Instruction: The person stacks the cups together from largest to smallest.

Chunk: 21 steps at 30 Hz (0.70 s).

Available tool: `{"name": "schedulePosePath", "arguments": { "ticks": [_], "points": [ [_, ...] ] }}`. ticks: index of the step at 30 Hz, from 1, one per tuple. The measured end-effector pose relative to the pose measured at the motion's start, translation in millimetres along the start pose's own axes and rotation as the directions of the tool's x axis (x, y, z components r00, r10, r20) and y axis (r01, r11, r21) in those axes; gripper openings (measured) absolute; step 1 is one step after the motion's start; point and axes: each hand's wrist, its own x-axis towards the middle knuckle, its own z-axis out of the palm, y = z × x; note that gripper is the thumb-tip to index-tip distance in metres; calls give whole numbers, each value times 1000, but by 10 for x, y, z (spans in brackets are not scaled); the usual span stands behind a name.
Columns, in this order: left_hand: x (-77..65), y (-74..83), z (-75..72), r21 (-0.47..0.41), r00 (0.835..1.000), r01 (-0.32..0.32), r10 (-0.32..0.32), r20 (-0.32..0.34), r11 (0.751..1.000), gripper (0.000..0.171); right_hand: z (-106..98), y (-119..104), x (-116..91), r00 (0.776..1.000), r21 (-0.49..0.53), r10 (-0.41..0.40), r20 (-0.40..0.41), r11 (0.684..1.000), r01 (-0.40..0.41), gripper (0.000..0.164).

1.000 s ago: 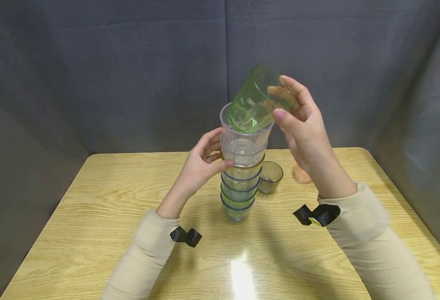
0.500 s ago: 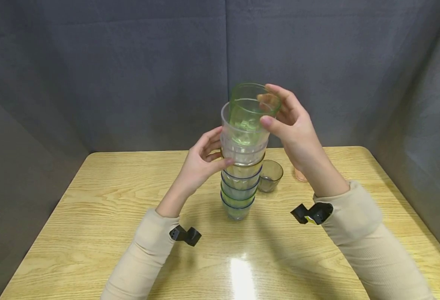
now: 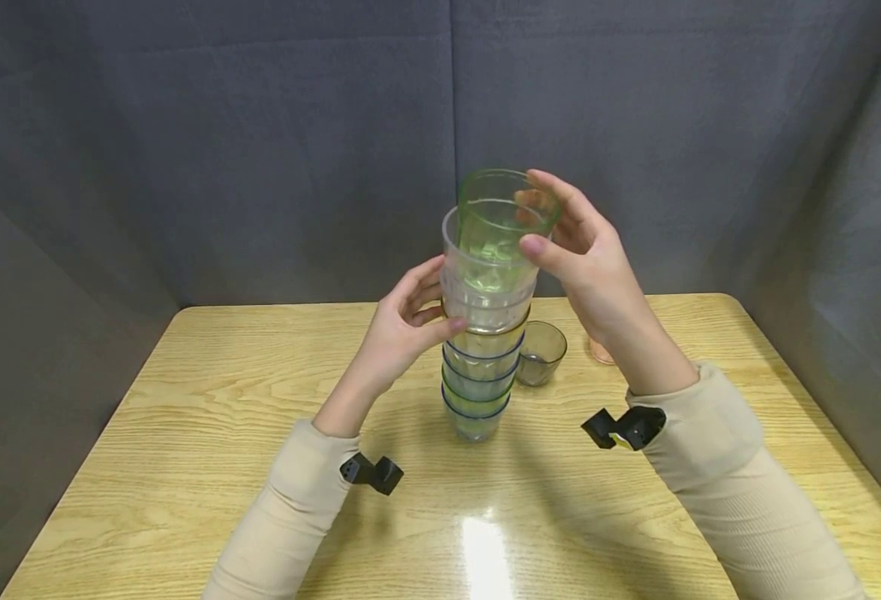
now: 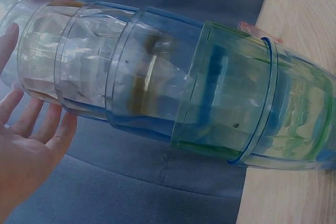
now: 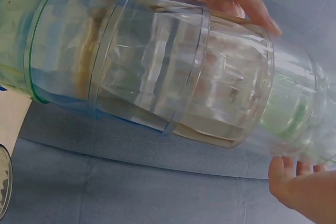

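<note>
A tall stack of nested, see-through tumblers with blue, green and amber rims stands on the table. Round its upper part my left hand holds on, thumb in front and fingers on the far left side. Its fingers also show along the stack's side in the left wrist view. A green tumbler sits partway down inside the topmost clear tumbler, its rim standing above the other. My right hand grips the green tumbler at its right rim, thumb outside. In the right wrist view the green base shows through the clear walls.
Just behind and right of the stack stands a smoky grey tumbler. An orange one farther right is mostly hidden by my right arm. The wooden table ends at a dark grey curtain.
Tilted over the stack's top a second ago, the green tumbler has been turned upright and lowered into the top clear tumbler. Over the last half second little has moved; my left hand keeps its hold.
</note>
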Motion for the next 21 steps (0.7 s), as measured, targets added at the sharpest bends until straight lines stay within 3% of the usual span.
{"name": "schedulePosePath", "arguments": {
  "ticks": [9,13,15,18,21],
  "points": [
    [-1,-26,6,0,1000,-2,2,-1,1000,70,-81,35,-35,999,36,-31,34,999,30,78],
    [-5,-43,4,-9,1000,-14,14,3,1000,73,-184,84,-33,996,95,-82,-28,992,85,66],
    [-4,-50,5,-12,1000,-21,21,5,1000,86,-264,110,-24,993,118,-88,-77,988,97,56],
    [0,-60,8,-8,1000,-25,25,4,1000,109,-419,146,-15,987,109,-70,-145,990,86,43],
    [5,-63,10,-6,1000,-24,24,3,1000,112,-608,201,-25,981,56,-45,-191,997,57,36]
  ]
}}
